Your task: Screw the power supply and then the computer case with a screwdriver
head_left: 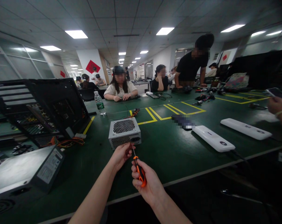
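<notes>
My right hand (150, 183) is wrapped round the orange and black handle of a screwdriver (139, 171). Its thin shaft points up and away from me, with the tip close to the fingers of my left hand (121, 155). Those fingers are pinched together at the tip; whatever lies between them is too small to make out. Just beyond both hands, a grey power supply unit (124, 131) sits on the green table (164, 165), its perforated fan grille facing up and a socket on its near side. Its bundled cables (134, 112) lie behind it.
At left stand an open black computer case (59, 109) and a larger metal box (31, 169) with a label. A water bottle (99, 103) stands behind. White power banks (213, 138) lie to the right. Several people sit or stand around; a hand (281, 109) holds a phone at far right.
</notes>
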The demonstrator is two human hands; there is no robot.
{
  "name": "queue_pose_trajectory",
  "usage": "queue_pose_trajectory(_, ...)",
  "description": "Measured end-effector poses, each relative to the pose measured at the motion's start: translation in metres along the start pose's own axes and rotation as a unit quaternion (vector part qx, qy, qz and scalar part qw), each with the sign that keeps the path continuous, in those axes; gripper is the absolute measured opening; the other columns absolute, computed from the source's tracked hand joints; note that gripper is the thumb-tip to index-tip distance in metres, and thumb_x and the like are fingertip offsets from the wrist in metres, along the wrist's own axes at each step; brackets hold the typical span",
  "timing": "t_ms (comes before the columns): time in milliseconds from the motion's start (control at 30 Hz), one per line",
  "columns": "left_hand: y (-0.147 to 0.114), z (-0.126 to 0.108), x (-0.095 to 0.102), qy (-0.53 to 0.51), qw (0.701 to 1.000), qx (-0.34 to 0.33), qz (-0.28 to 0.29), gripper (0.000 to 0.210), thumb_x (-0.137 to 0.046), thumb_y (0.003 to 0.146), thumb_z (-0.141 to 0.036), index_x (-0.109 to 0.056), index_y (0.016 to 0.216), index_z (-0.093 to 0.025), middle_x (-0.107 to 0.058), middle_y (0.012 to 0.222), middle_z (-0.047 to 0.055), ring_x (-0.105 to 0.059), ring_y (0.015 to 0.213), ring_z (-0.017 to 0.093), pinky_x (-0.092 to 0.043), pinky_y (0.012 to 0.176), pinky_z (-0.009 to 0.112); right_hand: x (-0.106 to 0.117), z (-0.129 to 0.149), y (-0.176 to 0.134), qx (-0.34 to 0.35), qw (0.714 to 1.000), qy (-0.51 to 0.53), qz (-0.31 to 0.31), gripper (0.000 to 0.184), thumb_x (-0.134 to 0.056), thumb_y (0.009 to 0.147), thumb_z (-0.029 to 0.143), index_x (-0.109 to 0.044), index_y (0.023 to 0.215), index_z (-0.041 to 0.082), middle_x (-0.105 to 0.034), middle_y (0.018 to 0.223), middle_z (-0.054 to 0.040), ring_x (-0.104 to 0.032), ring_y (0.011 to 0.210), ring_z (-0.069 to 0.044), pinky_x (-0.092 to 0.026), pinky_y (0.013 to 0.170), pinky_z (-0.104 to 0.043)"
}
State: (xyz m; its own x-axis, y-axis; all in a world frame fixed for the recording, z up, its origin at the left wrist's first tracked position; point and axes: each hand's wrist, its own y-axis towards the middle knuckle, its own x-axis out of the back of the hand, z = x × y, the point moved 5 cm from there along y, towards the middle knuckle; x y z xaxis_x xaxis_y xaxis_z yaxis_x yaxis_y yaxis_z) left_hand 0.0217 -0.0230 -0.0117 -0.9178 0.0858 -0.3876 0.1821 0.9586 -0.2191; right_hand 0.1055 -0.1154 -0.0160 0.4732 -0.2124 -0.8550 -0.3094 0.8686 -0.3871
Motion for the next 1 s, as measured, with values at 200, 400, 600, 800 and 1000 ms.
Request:
queue_pose_trajectory(200,0.0034,0.0023,0.0025,-0.011,1.0,-0.001,0.007,0.015,-0.054,0.076,-0.02,-0.057,0.081,-0.006,-0.055,0.066,0.005,-0.041,0.046,0.002,-0.03,0.038,0.012,-0.0013,-0.0009,-0.0027,-0.012,1.0,-0.017,-0.001,0.015,-0.045,0.081,0.02,-0.053,0.075,0.009,-0.05,0.053,0.0003,-0.041,0.038,-0.002,-0.022,0.032,-0.011)
queue_pose_trajectory(400,0.0033,0.0021,0.0039,-0.025,1.0,0.0,-0.006,0.013,-0.053,0.077,-0.018,-0.056,0.079,-0.006,-0.053,0.066,0.004,-0.041,0.045,0.001,-0.03,0.038,0.011,-0.0017,-0.0008,-0.0033,-0.02,1.0,-0.022,-0.001,0.015,-0.045,0.081,0.02,-0.052,0.075,0.009,-0.051,0.053,0.0004,-0.041,0.037,-0.002,-0.021,0.032,-0.011)
queue_pose_trajectory(600,-0.0007,-0.0018,0.0008,-0.034,0.999,0.006,-0.018,0.01,-0.051,0.077,-0.015,-0.056,0.079,-0.006,-0.052,0.065,0.004,-0.04,0.044,0.001,-0.03,0.037,0.011,0.0,-0.0008,-0.0036,-0.019,1.0,-0.024,0.006,0.013,-0.054,0.074,0.023,-0.053,0.075,0.01,-0.051,0.054,0.0006,-0.042,0.038,-0.002,-0.021,0.033,-0.011)
queue_pose_trajectory(800,-0.0013,-0.0026,0.0015,-0.057,0.998,0.014,-0.009,0.009,-0.052,0.076,-0.014,-0.056,0.08,-0.007,-0.052,0.065,0.003,-0.04,0.044,0.001,-0.03,0.036,0.011,0.0002,-0.0012,-0.0039,-0.023,0.999,-0.027,0.002,0.012,-0.052,0.076,0.022,-0.053,0.074,0.01,-0.051,0.054,0.0003,-0.041,0.038,-0.002,-0.021,0.033,-0.011)
queue_pose_trajectory(1000,-0.0003,-0.0019,0.0022,-0.067,0.998,0.015,-0.004,0.009,-0.052,0.076,-0.014,-0.056,0.081,-0.007,-0.052,0.065,0.003,-0.04,0.044,0.001,-0.03,0.036,0.011,0.0004,-0.0021,-0.0039,-0.029,0.999,-0.032,0.003,0.014,-0.056,0.073,0.023,-0.054,0.073,0.009,-0.051,0.053,0.0008,-0.041,0.038,-0.002,-0.021,0.033,-0.011)
